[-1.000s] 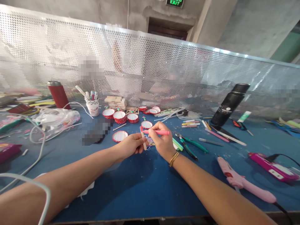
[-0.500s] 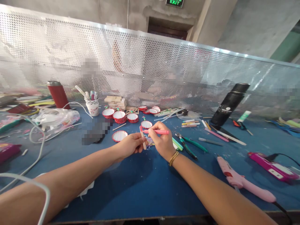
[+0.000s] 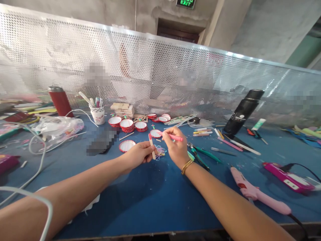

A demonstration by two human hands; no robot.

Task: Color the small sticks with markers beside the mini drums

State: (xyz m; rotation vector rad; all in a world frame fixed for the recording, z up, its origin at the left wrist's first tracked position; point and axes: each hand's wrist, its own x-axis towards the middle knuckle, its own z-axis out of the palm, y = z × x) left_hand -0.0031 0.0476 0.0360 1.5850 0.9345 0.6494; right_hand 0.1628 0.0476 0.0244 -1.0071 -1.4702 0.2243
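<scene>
Between the fingers of my left hand (image 3: 140,152) a flat wooden craft stick (image 3: 152,146) stands nearly upright, its top end coloured red. My right hand (image 3: 177,147) grips a pink-red marker (image 3: 175,137), whose tip points left and is apart from the stick. Behind the hands lies a white disc with a red rim (image 3: 155,133), and another red-rimmed disc (image 3: 127,146) is just beyond my left hand. A tangle of thin coloured bands (image 3: 159,152) lies on the table between the hands.
Green-handled pliers (image 3: 203,154) and a pink glue gun (image 3: 258,192) lie to the right. A black flask (image 3: 243,112), a red flask (image 3: 60,102) and a paper cup of pens (image 3: 97,114) stand toward the perforated metal screen (image 3: 165,67). A dark phone (image 3: 102,142) and white cable (image 3: 41,167) are left.
My right hand has drawn the marker slightly right, away from the craft stick, uncovering its red end and more of the coloured bands. My left hand keeps hold of the stick.
</scene>
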